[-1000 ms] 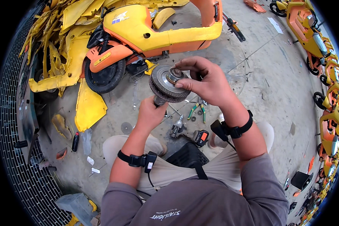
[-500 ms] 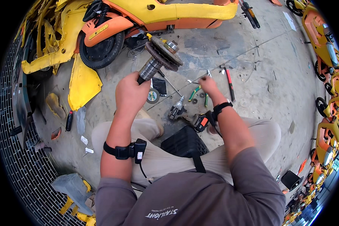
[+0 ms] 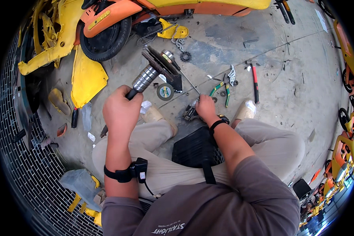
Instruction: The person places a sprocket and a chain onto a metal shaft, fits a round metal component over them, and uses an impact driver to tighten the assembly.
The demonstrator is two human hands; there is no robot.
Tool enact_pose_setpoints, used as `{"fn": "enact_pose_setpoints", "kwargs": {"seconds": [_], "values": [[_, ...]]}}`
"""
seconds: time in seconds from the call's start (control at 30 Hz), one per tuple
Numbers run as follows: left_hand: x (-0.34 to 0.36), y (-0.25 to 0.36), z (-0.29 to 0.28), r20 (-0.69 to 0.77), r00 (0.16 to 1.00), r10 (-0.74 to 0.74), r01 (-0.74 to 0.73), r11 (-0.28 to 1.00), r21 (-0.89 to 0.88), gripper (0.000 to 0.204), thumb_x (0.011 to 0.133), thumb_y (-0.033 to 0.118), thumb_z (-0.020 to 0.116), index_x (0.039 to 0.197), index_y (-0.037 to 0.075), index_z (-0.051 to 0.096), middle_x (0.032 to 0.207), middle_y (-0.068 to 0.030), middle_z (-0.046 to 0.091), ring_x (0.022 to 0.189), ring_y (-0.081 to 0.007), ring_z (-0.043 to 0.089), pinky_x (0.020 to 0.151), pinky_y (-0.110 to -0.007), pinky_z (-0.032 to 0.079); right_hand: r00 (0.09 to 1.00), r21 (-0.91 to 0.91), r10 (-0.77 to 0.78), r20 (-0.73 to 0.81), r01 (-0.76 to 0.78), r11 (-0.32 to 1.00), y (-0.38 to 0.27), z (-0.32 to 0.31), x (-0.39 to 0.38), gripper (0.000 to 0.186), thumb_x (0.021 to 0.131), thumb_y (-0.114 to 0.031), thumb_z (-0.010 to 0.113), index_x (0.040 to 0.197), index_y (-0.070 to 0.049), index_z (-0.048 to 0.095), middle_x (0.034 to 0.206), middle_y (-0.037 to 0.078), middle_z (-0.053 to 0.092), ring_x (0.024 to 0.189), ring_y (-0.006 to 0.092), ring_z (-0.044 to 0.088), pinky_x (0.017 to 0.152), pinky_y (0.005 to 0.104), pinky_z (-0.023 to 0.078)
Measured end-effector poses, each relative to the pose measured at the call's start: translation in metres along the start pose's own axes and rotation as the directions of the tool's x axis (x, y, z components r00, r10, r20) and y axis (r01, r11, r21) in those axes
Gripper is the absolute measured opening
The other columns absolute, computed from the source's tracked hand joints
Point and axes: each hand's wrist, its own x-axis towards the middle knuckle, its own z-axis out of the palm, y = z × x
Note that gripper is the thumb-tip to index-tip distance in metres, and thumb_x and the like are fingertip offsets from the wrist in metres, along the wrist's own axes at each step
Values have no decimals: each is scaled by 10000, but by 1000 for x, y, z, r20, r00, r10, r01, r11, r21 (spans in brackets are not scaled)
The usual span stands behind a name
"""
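My left hand (image 3: 122,108) is closed round the dark shaft of a gear assembly, whose toothed discs (image 3: 161,63) are tilted up to the upper right above a banded metal sleeve (image 3: 144,78). My right hand (image 3: 206,105) is down with bent fingers over the black impact wrench (image 3: 189,111), at the near end of a thin metal rod (image 3: 188,80); what the fingers hold is partly hidden. Just beyond it lie green-handled pliers (image 3: 228,95), small rings (image 3: 223,93) and a chain (image 3: 232,72).
A yellow-orange scooter (image 3: 200,7) lies across the top among yellow panels (image 3: 86,82). A grinding disc (image 3: 165,91) and red-handled hammer (image 3: 255,84) lie on the concrete. A black crate (image 3: 190,149) sits between my legs; scooters (image 3: 348,145) line the right edge, a brick surface (image 3: 15,110) the left.
My right hand has left the gear assembly and moved down to the tools on the floor. My left hand has moved left with the assembly, now tilted. The view has shifted.
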Motion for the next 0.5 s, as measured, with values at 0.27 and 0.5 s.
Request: {"fn": "enact_pose_setpoints", "kwargs": {"seconds": [0.27,0.5], "values": [[8,-56,-40,-164,953,-256,137,843,-521,243,1000,224,717,947,-4,651,736,57,532,599,-48,390,547,-234,317,986,98,-153,68,146,984,-80,23,70,227,864,-172,662,1018,-7,646,1023,209,676,991,411,636,880,515,520],[10,-57,-52,77,897,-436,333,551,-765,185,1000,221,649,974,48,590,685,43,468,538,-45,403,484,-223,294,993,72,-43,-106,51,996,-98,56,123,286,891,-212,672,1084,-2,651,1101,217,667,1047,414,605,938,504,497]]}}
